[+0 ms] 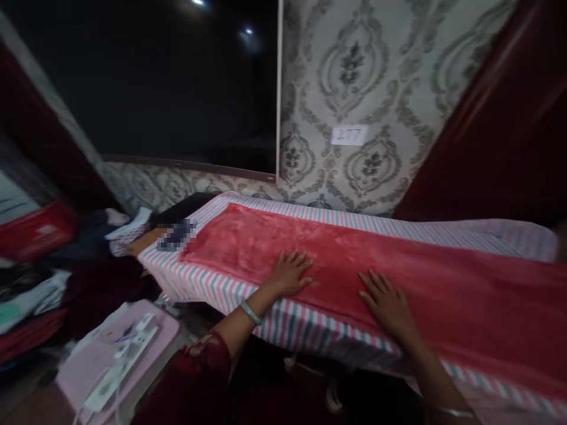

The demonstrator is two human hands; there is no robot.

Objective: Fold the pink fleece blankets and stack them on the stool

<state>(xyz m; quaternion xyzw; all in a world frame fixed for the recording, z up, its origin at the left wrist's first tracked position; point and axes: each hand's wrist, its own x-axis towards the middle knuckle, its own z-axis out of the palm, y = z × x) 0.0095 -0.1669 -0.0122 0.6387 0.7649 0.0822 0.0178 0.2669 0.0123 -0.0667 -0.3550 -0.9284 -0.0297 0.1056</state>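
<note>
A long, plush red cloth [345, 254] is spread flat over a table covered with a striped tablecloth [221, 289]. My left hand [290, 274] lies palm down on the cloth near its front edge, fingers spread. To its right, my right hand [387, 298] also rests flat on the red cloth with its fingers apart. Neither hand grips anything. The cloth runs past the right edge of the view, so that end is hidden.
A pixelated dark item [177, 234] sits at the table's left end. Below it, a pink stool [155, 330] carries a white power strip [119, 366] with cables. Piled clothes [35, 301] are at the left. A large television [177, 88] hangs behind the table.
</note>
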